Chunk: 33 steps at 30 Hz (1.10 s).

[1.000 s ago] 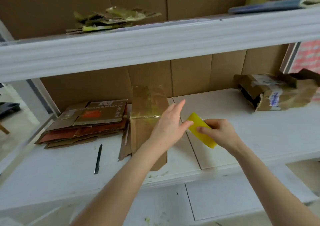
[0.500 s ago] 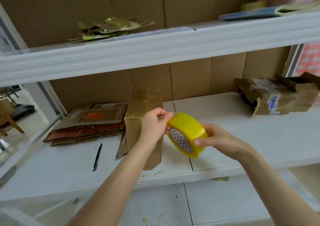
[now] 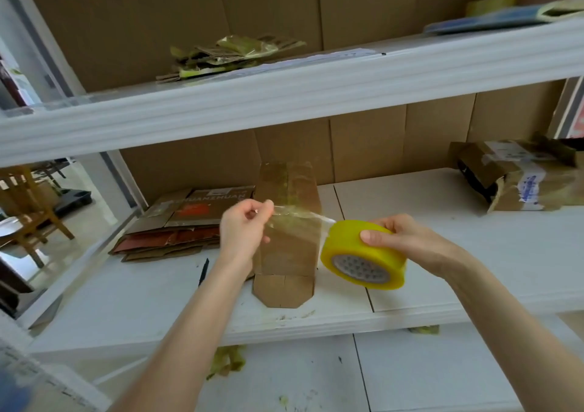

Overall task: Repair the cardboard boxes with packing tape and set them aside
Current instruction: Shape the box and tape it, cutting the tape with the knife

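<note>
1. The tape roll (image 3: 363, 253) was gripped in the right hand (image 3: 401, 237), with the fingers curled over its yellow rim, above the front of the white shelf (image 3: 442, 222).
2. The free end of the tape strip (image 3: 297, 218) was pinched between the thumb and fingertips of the left hand (image 3: 243, 228). A short clear length was drawn taut between that hand and the roll.
3. The flattened cardboard box (image 3: 287, 253) was laid lengthwise on the shelf, directly beneath the strip. Whether the strip touched it could not be told.
4. Glossy tape was seen at the box's far end, while its near flaps were bare; the repair was judged to be partly done.
5. A stack of flat boxes (image 3: 186, 222) was piled just beside it. Whether these had been mended could not be told.
6. A torn box (image 3: 518, 177), well apart on the right side of the shelf, was judged to be still awaiting repair.
7. The strip remained to be laid, cut and pressed down, and the box set aside.
</note>
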Each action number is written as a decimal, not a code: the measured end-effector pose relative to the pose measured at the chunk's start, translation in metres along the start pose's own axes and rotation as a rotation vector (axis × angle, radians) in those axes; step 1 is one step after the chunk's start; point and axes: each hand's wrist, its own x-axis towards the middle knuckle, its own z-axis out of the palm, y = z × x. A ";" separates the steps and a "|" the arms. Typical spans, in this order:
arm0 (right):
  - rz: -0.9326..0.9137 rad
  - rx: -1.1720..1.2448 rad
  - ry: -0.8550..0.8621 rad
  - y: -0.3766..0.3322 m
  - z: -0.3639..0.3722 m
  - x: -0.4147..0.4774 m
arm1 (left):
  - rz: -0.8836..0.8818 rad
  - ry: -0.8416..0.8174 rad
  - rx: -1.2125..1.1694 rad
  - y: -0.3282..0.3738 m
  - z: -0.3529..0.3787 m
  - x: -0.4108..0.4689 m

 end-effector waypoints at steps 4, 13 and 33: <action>0.033 0.058 -0.041 0.004 0.002 -0.001 | 0.014 -0.035 0.009 0.002 -0.015 0.009; 0.044 -0.113 0.018 0.000 0.008 0.002 | 0.022 0.066 -0.104 -0.014 -0.029 0.007; 0.158 -0.881 0.576 0.010 0.030 0.035 | 0.069 0.225 -0.216 -0.044 -0.024 0.012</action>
